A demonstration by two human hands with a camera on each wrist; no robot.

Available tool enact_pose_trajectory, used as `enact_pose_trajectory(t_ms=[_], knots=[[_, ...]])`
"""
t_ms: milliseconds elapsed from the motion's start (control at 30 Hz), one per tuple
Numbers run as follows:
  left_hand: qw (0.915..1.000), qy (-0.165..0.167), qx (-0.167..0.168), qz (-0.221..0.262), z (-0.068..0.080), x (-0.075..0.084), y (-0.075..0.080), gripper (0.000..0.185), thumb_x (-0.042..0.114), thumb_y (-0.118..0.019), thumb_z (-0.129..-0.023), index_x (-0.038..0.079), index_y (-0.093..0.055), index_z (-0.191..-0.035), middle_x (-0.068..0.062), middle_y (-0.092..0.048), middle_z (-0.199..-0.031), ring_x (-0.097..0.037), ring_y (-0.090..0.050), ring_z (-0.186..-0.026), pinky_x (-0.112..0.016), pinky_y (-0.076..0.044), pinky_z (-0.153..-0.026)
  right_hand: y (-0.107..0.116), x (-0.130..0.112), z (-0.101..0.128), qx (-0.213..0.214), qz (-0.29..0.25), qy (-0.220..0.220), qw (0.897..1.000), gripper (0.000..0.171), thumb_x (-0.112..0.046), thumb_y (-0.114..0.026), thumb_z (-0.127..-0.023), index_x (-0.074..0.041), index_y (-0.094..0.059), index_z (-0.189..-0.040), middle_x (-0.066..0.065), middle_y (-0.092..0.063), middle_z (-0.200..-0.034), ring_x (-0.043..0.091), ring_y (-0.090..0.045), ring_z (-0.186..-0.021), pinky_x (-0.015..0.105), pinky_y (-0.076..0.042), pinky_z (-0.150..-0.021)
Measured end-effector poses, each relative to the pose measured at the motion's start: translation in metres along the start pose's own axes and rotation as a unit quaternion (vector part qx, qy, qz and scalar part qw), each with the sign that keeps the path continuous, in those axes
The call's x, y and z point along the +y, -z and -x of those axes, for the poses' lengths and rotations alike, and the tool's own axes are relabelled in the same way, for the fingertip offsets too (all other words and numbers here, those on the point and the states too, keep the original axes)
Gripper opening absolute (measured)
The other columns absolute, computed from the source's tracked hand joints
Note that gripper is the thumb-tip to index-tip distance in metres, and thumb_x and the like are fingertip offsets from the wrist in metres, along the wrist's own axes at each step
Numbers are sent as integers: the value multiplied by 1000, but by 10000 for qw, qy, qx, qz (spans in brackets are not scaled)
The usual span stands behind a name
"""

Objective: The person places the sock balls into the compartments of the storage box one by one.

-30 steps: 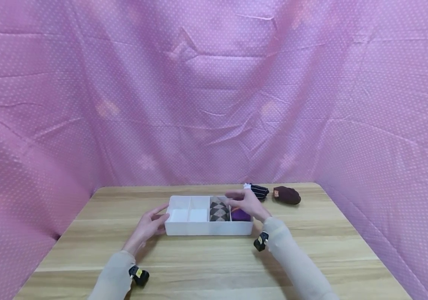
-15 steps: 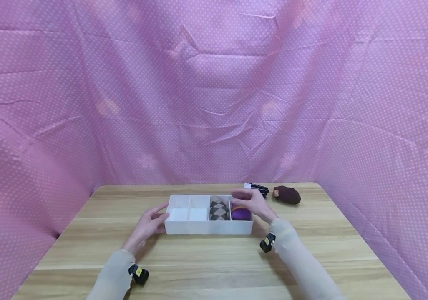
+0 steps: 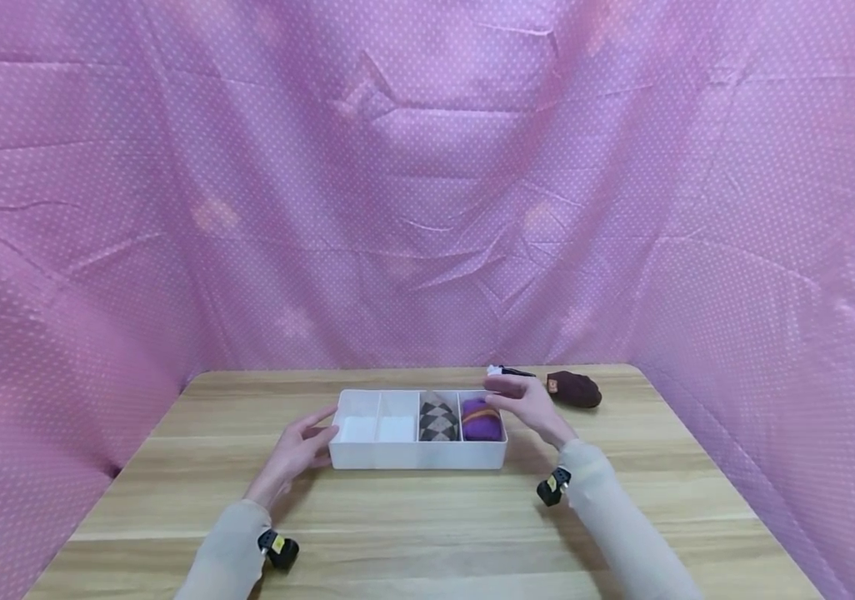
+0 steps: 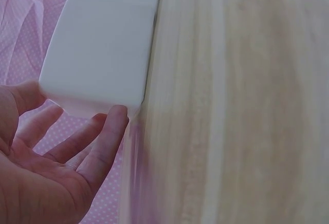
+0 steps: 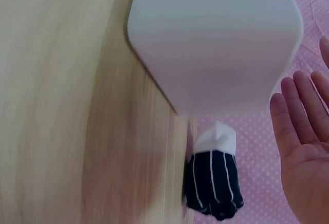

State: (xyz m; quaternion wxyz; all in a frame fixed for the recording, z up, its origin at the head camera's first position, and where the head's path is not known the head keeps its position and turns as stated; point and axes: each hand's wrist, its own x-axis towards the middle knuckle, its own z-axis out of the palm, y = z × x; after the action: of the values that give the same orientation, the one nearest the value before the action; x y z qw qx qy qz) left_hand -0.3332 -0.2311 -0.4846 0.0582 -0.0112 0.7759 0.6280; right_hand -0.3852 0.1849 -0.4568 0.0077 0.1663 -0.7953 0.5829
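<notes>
Light wooden table (image 3: 412, 525), pink dotted cloth backdrop (image 3: 427, 208) on three sides. Left hand (image 3: 294, 454) open, fingers against white plastic divided box (image 3: 416, 454); right hand (image 3: 528, 406) open, empty.

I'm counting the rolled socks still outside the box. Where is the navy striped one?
In the head view the navy striped sock lies on the table at the far right, behind the right hand, between the white divided box and the dark maroon sock.

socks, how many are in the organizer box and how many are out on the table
In the organizer box: 2 (argyle sock roll, purple sock roll)
On the table: 2 (navy striped sock roll, maroon sock roll)
Total: 4
</notes>
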Motion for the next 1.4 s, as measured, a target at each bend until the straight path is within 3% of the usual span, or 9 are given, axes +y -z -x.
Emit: enact_pose_trajectory(t_ms=[300,467,700,833,1100,1233,1400], knots=[[9999,-20,-43,115,4,-6,2,54,19,-59,-98,14,-41,-149,-32,-50,-137,-33,-66,-105,-43,-61,-86,18,13,9,237,0,93,9997,45,-18,-74,-88,1,-62,-128,23,-62,-130,34,-59,-122,18,-52,-96],[9997,-158,-132,102,6,-7,2,54,18,-58,-99,12,-40,-150,-34,-49,-137,-33,-66,-105,-43,-61,-86,30,19,13,388,153,-59,9991,49,-25,-76,-86,-3,-63,-128,17,-65,-128,33,-59,-122,18,-53,-95],[9998,-109,-109,92,4,-7,3,54,20,-58,-99,13,-40,-150,-33,-49,-138,-33,-66,-107,-43,-61,-87,46,23,16,459,369,-204,9981,53,-29,-77,-84,-5,-63,-129,16,-65,-129,30,-59,-122,28,-52,-102],[9999,-103,-120,63,5,-6,3,54,20,-58,-99,13,-40,-150,-33,-49,-138,-34,-66,-107,-43,-61,-86,55,23,18,516,402,-265,9975,51,-26,-76,-87,-3,-61,-130,17,-64,-130,32,-58,-123,21,-52,-98],[9997,-179,-164,86,-1,-2,4,55,19,-58,-99,13,-39,-150,-33,-48,-139,-33,-66,-108,-44,-61,-88,78,28,12,752,51,-395,9964,53,-19,-71,-91,-1,-54,-137,20,-57,-138,1,-61,-109,11,-52,-90],[9997,-171,-167,76,-4,-2,4,54,19,-58,-99,14,-40,-150,-33,-48,-139,-31,-66,-106,-43,-61,-88,90,29,10,863,-59,-269,9959,52,-11,-68,-91,4,-50,-138,26,-54,-139,-4,-61,-104,9,-50,-91],[9997,-176,-175,83,-6,-1,4,55,20,-58,-99,13,-39,-150,-33,-48,-139,-32,-67,-106,-43,-61,-87,104,31,9,1189,-129,-299,9924,57,-18,-70,-92,6,-48,-139,29,-50,-141,-9,-59,-101,4,-46,-91]])
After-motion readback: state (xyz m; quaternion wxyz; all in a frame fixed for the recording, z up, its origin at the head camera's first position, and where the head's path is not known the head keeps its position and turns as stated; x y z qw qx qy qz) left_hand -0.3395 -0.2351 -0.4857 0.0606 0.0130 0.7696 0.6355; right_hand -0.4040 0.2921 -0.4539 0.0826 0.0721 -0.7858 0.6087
